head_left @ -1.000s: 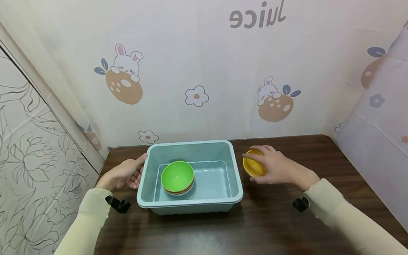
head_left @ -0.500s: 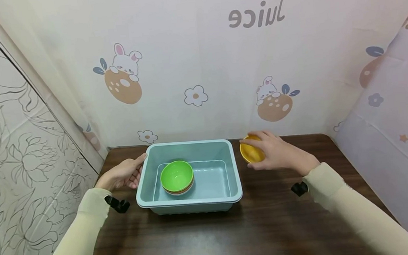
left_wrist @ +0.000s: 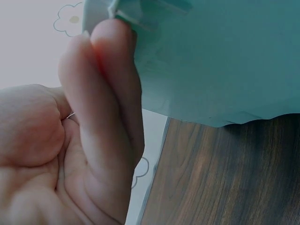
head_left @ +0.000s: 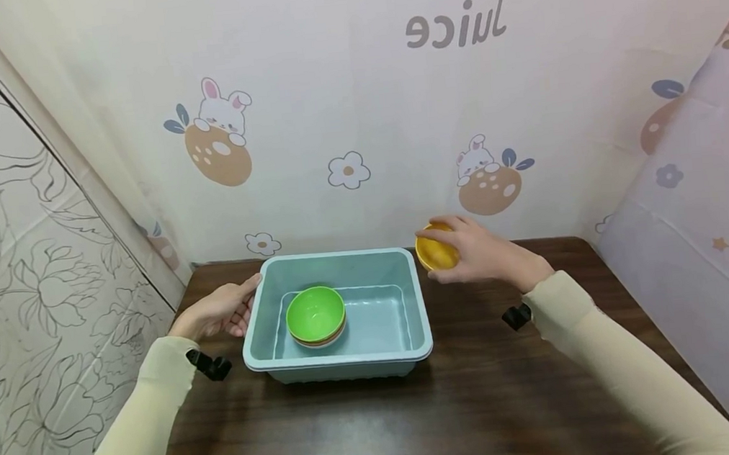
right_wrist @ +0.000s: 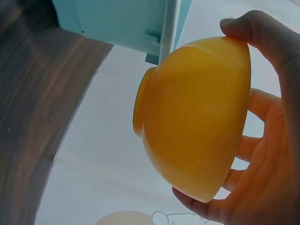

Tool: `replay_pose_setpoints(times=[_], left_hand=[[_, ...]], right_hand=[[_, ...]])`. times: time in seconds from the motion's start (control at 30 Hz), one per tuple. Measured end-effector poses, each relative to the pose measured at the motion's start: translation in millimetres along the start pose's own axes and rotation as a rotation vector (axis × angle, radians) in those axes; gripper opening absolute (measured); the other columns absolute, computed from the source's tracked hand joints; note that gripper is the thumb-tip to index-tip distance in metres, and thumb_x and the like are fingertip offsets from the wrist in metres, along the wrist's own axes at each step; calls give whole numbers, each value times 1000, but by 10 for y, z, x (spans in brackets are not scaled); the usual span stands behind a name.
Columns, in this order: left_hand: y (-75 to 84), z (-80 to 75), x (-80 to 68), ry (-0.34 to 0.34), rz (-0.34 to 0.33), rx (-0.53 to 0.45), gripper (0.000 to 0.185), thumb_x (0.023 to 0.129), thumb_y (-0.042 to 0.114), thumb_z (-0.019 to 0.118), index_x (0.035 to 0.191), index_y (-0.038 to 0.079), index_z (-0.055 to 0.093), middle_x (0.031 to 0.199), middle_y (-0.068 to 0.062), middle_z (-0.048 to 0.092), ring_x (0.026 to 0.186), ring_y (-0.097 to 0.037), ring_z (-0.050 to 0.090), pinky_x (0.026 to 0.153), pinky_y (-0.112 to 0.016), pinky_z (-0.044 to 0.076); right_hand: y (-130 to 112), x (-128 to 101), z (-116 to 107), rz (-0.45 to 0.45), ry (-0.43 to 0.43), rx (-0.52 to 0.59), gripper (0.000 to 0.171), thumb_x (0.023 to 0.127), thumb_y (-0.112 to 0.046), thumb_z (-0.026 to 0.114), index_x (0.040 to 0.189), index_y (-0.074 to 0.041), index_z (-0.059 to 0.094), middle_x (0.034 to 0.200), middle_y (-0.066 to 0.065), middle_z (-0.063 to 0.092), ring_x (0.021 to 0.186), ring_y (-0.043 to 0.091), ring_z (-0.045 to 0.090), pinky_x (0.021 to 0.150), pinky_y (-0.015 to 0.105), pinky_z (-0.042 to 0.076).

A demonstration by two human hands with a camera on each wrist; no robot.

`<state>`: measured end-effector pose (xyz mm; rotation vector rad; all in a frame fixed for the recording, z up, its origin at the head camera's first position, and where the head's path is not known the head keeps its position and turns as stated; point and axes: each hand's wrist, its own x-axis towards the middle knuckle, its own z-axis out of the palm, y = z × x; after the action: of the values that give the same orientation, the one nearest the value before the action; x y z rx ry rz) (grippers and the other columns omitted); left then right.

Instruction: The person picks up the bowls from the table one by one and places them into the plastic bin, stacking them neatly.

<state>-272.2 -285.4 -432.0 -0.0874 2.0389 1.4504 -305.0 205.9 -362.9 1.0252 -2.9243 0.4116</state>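
Note:
My right hand (head_left: pixel 480 250) holds a yellow bowl (head_left: pixel 433 250) by its rim, raised beside the right rear corner of a light blue plastic basin (head_left: pixel 376 359). Thumb and fingers span the rim of the bowl (right_wrist: pixel 197 117) in the right wrist view, its foot turned toward the basin (right_wrist: pixel 117 23). On the left, my left hand (head_left: pixel 221 311) grips the basin's left rim, the thumb on top and the fingers (left_wrist: pixel 112 93) beneath it. A green bowl (head_left: pixel 316 315) sits inside the basin at its left, stacked on other bowls whose orange and white edges show below it.
The basin stands on a dark brown wooden table (head_left: pixel 356 430). A pale printed curtain (head_left: pixel 353 98) hangs right behind the table's rear edge. Flower-patterned panels (head_left: pixel 38 285) rise at the left, and another printed cloth (head_left: pixel 698 242) borders the right side.
My right hand has lifted the yellow bowl up and away from the table, then shifted it left toward the basin. The left hand and the basin stay in place.

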Motion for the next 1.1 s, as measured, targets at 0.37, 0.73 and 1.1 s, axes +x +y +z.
replay_pose_setpoints(times=[0.37, 0.73, 1.1], left_hand=[[-3, -18, 12, -1, -20, -11, 71, 105, 68, 32, 82, 6, 59, 62, -2, 62, 50, -10, 60, 50, -25, 56], [-7, -1, 11, -8, -3, -14, 69, 105, 67, 33, 79, 8, 58, 62, -2, 62, 50, -10, 61, 51, -25, 58], [-5, 16, 3, 2, -4, -17, 70, 107, 65, 32, 80, 6, 59, 62, -2, 61, 50, -10, 60, 50, -25, 57]], right_hand=[[-104, 99, -58, 11, 16, 20, 73, 83, -48, 79, 148, -24, 56, 158, 16, 42, 135, 41, 43, 100, 57, 51], [-271, 264, -105, -31, 13, 20, 72, 85, -49, 75, 149, -23, 54, 159, 17, 41, 137, 42, 42, 98, 57, 51], [-542, 484, -75, -106, 25, 33, 74, 82, -50, 77, 148, -23, 55, 156, 18, 43, 134, 42, 45, 97, 55, 52]])
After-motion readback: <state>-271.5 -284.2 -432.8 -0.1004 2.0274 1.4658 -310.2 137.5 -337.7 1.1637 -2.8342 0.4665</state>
